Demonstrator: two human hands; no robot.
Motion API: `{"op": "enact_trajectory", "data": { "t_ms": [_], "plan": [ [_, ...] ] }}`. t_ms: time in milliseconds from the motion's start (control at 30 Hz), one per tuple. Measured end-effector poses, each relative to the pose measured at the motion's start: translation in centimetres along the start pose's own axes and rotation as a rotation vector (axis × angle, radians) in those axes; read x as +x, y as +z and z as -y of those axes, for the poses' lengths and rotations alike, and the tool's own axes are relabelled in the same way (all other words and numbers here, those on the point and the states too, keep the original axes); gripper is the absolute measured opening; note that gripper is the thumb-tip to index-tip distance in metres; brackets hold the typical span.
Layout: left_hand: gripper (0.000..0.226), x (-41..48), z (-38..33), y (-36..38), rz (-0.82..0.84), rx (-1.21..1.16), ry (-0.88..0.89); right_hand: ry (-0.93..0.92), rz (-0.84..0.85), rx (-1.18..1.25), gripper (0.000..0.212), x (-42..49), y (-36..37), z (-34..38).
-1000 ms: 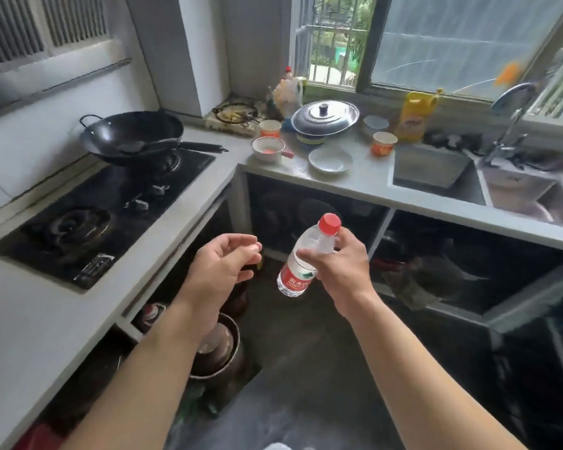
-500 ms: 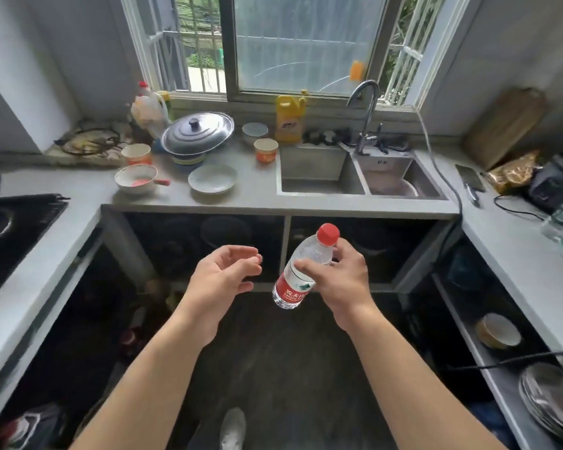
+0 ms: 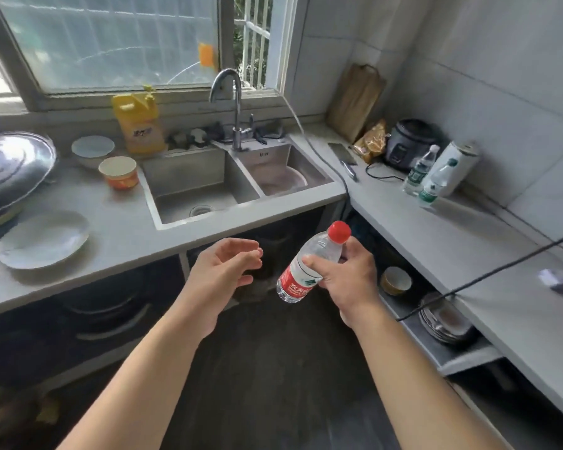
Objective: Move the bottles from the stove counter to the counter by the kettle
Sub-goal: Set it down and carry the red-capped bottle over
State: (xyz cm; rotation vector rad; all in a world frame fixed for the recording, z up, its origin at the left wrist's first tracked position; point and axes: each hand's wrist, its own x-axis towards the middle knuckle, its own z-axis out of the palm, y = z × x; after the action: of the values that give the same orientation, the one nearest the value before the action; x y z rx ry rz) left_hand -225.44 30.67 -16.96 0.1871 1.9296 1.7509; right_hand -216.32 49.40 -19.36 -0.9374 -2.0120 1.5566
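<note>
My right hand (image 3: 348, 274) grips a clear bottle (image 3: 301, 274) with a red cap and red label, tilted, in mid-air over the floor in front of the sink cabinet. My left hand (image 3: 223, 271) hangs beside it, fingers apart and empty. On the right counter (image 3: 436, 241) a white kettle (image 3: 454, 165) stands by the wall. Two clear bottles with green labels stand upright just in front of it, one (image 3: 418, 172) nearer the rice cooker and the other (image 3: 434, 185) closer to me.
A double sink (image 3: 208, 186) with a tap sits under the window. A black rice cooker (image 3: 407, 142), knife (image 3: 343, 157) and cutting board (image 3: 355, 99) crowd the far right corner. A black cable (image 3: 488, 274) crosses the right counter. Plate (image 3: 43, 238), pot lid (image 3: 10, 167) and cups lie left.
The view has swung right from the stove past the sink to the right counter. The kettle and two bottles have come into view. Both hands keep their pose with the bottle.
</note>
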Motion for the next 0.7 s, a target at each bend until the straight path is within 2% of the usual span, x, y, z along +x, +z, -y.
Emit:
{"op": "enact_trajectory", "data": {
  "t_ms": [167, 433, 567, 700],
  "plan": [
    [0.013, 4.1, -0.9, 2.4, 0.128, 0.028, -0.006, 0.046, -0.149, 0.025, 0.028, 2.0, -2.1, -0.6],
    [0.012, 8.2, -1.3, 9.4, 0.312, 0.078, 0.004, 0.11, -0.34, 0.044, 0.036, 4.3, -7.6, -2.9],
    [0.011, 10.0, -1.4, 14.0, 0.36, 0.096, 0.019, 0.127, -0.392, 0.03, 0.04, 6.3, -11.2, -4.3],
    [0.011, 11.6, -2.2, 19.4, 0.392, 0.146, 0.023, 0.124, -0.411, 0.032, 0.03, 9.1, -15.3, -5.5]
  ]
}}
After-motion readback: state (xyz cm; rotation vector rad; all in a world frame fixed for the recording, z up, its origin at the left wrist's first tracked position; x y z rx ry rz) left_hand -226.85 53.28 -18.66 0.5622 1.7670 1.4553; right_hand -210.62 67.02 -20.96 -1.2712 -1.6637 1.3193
